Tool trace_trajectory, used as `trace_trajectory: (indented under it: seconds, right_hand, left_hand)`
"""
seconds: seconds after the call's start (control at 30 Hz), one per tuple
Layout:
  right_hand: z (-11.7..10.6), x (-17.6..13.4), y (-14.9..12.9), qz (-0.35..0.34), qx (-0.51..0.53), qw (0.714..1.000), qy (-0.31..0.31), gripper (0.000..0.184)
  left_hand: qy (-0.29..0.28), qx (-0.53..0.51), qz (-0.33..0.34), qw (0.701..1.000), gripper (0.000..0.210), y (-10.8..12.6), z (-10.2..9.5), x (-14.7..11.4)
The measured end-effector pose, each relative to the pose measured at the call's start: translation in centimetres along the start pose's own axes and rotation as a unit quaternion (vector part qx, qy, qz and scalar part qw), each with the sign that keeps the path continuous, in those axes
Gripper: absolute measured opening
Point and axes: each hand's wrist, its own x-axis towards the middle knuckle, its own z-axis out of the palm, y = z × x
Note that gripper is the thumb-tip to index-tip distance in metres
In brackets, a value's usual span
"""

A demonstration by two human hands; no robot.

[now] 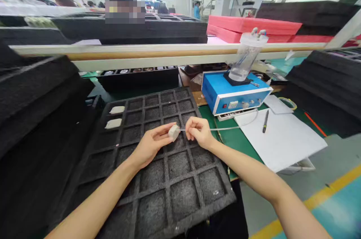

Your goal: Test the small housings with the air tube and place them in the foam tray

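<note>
Between the thumb and fingers of my left hand (153,141) is a small whitish block (174,132), held above a black foam tray (180,167) of square compartments. My right hand (197,131) is closed on a thin clear tube (225,129), whose end points at the block. I cannot tell whether the tip touches it. The tube runs right to a blue box-shaped machine (237,96) with a clear cylinder (244,60) on top. Two more pale pieces, an upper one (117,110) and a lower one (113,123), lie in the tray's far left compartments.
Stacked black foam trays rise at the left (34,111) and right (324,84). White paper (282,141) with a pen (265,121) on it lies right of the tray. A rail (169,55) crosses behind, with red foam (248,24) beyond. A person sits across.
</note>
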Motion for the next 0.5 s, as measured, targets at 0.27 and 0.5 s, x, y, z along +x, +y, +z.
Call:
trace_trajectory:
  seconds: [0.27,0.5]
  right_hand:
    - [-0.14,-0.17,0.29,-0.002,-0.008,1.0,-0.001,0.006]
    - [-0.08,-0.19,-0.04,-0.013,-0.016,1.0,-0.002,0.007]
  left_hand:
    - [0.006,-0.024,0.004,1.0,0.05,0.27,0.29,-0.37]
    - [-0.002,-0.032,0.012,0.999,0.049,0.09,0.26,-0.25]
